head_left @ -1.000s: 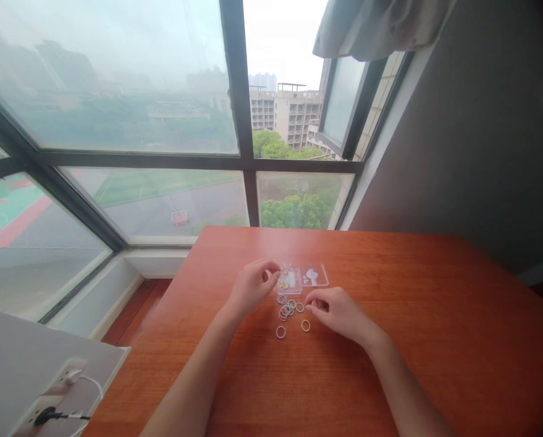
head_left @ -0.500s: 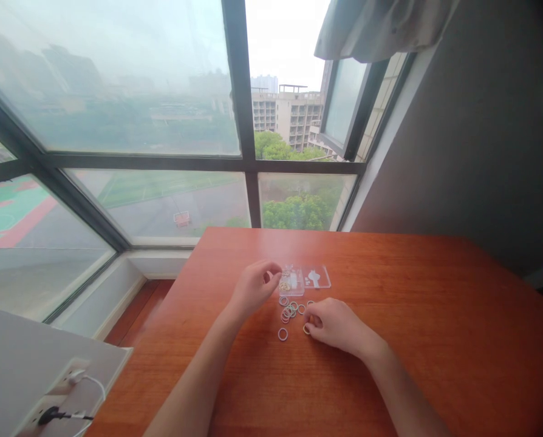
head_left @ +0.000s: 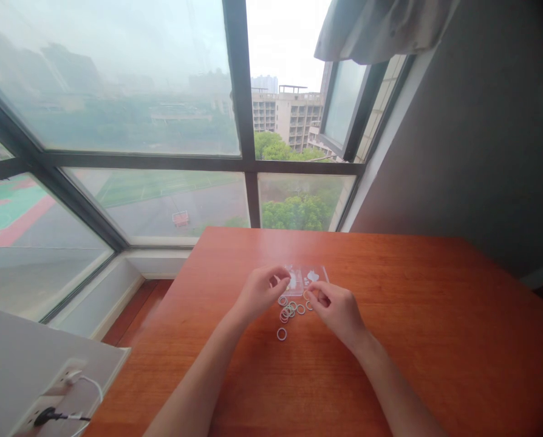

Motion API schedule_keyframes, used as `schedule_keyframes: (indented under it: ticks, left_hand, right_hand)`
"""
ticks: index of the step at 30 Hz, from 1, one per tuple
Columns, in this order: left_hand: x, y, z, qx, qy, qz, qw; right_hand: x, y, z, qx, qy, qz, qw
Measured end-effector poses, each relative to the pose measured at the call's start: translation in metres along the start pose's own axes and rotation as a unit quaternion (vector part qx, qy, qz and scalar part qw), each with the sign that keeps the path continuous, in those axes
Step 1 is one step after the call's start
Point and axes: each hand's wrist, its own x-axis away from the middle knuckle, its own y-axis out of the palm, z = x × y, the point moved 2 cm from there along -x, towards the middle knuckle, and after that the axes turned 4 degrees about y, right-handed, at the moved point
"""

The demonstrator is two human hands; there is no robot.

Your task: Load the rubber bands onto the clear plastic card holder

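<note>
My right hand (head_left: 338, 309) pinches a small pale yellow ring (head_left: 305, 295) between thumb and fingertips, just in front of the clear plastic box. My left hand (head_left: 261, 292) is closed in a pinch at the left side of that box (head_left: 297, 291); whatever its fingertips grip is too small to make out, and the hand covers part of the box. The box's clear lid (head_left: 325, 277) lies open to the right. Several small pastel rings (head_left: 284, 317) overlap in a loose cluster below the box. One pale ring (head_left: 277, 334) lies apart, nearer to me.
Everything rests on a reddish-brown wooden table (head_left: 417, 315). Its far edge stands against large framed windows (head_left: 248, 164). At the lower left, plugs and cords (head_left: 78, 379) are in a wall socket beside the table edge.
My right hand has lifted the yellow ring off the table and carried it away from me, up to the box. My left hand has shifted slightly right over the box.
</note>
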Motion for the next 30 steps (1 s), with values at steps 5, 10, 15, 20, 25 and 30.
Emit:
schedule_keyframes:
  ticks: [5, 10, 15, 20, 25, 30]
  left_hand:
    - [0.001, 0.008, 0.007, 0.027, -0.007, -0.031, 0.999]
    - [0.002, 0.015, 0.013, 0.074, -0.015, -0.070, 0.995]
    - [0.003, 0.019, 0.015, 0.078, -0.013, -0.080, 0.994]
    - [0.004, 0.022, 0.016, 0.094, -0.011, -0.085, 0.992]
    - [0.004, 0.022, 0.016, 0.095, -0.003, -0.089, 0.991]
    - [0.002, 0.012, 0.006, 0.034, -0.002, -0.050, 0.998]
  right_hand:
    - [0.002, 0.001, -0.002, 0.007, -0.010, 0.020, 1.000]
    - [0.002, -0.001, -0.004, 0.016, -0.016, 0.028, 0.999]
    - [0.003, -0.001, -0.004, 0.017, -0.015, 0.031, 0.999]
    - [0.003, -0.001, -0.005, 0.013, -0.021, 0.032, 0.999]
    - [0.003, 0.000, -0.004, 0.008, -0.030, 0.036, 0.999]
    - [0.001, -0.001, -0.001, 0.007, -0.024, 0.046, 0.999]
